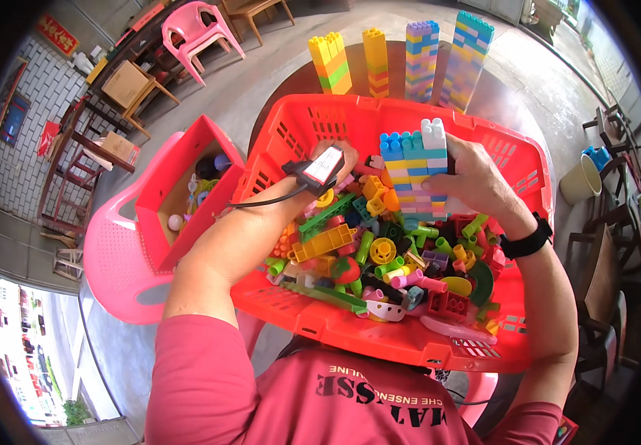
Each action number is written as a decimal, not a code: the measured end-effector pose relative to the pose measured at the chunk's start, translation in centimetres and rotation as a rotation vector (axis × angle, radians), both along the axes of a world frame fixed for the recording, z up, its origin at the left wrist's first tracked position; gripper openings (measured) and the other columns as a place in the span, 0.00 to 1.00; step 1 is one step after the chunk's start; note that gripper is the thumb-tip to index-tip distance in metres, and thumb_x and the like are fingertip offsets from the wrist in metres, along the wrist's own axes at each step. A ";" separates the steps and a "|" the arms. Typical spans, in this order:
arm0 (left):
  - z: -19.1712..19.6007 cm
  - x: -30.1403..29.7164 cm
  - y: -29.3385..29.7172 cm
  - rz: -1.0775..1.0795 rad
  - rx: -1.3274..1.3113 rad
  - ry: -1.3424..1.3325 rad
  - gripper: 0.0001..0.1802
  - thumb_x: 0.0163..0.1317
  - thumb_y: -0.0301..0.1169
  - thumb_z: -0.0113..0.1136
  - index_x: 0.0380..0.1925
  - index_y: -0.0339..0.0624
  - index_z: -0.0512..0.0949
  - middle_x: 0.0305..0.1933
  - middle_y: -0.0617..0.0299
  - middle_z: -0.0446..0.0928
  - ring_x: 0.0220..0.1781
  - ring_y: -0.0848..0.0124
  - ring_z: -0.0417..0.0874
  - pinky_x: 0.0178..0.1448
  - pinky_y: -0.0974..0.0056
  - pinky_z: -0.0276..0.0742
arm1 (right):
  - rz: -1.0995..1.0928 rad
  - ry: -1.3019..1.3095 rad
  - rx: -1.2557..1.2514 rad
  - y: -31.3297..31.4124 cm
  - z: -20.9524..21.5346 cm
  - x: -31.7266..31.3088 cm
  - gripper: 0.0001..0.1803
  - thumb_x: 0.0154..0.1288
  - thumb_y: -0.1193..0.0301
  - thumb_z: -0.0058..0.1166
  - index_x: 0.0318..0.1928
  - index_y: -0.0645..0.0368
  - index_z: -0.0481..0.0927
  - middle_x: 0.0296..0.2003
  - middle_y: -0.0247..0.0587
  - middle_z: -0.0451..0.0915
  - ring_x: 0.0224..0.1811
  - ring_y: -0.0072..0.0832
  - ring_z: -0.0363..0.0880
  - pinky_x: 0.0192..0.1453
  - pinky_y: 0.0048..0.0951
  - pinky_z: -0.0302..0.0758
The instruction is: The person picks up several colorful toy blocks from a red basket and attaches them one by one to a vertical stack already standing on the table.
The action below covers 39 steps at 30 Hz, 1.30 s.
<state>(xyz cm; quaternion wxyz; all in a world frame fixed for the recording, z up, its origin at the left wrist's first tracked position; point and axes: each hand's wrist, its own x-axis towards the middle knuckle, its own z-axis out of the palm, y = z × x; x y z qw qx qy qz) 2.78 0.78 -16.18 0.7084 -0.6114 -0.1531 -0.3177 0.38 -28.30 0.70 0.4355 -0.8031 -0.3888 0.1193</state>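
My right hand (pixel 476 178) grips a block of stacked toy bricks (pixel 413 178) by its right side. Its layers are light blue, grey, yellow and pink, with white bricks on top. It is held upright above a red plastic basket (pixel 380 350) full of loose toy pieces in many colours. My left hand (pixel 344 157) reaches into the far left part of the basket. Its fingers are mostly hidden behind the wrist and a strapped-on device, so what they touch does not show. A yellow rectangular piece (pixel 324 243) and a green bar (pixel 328 216) lie near that forearm.
Beyond the basket, brick towers stand on a dark round table (pixel 397 68), the nearest edge close to the basket rim. At left, a pink chair (pixel 109 252) bears a red box (pixel 159 211) with small toys. A cream bin (pixel 580 180) stands at right.
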 end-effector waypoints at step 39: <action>9.5 -0.6 0.8 -0.332 -2.415 1.034 0.15 0.57 0.34 0.59 0.40 0.36 0.80 0.31 0.59 0.82 0.31 0.71 0.83 0.34 0.65 0.79 | -0.105 0.228 0.035 -0.6 0.8 0.3 0.25 0.54 0.79 0.63 0.54 0.66 0.74 0.44 0.43 0.83 0.45 0.25 0.81 0.53 0.30 0.77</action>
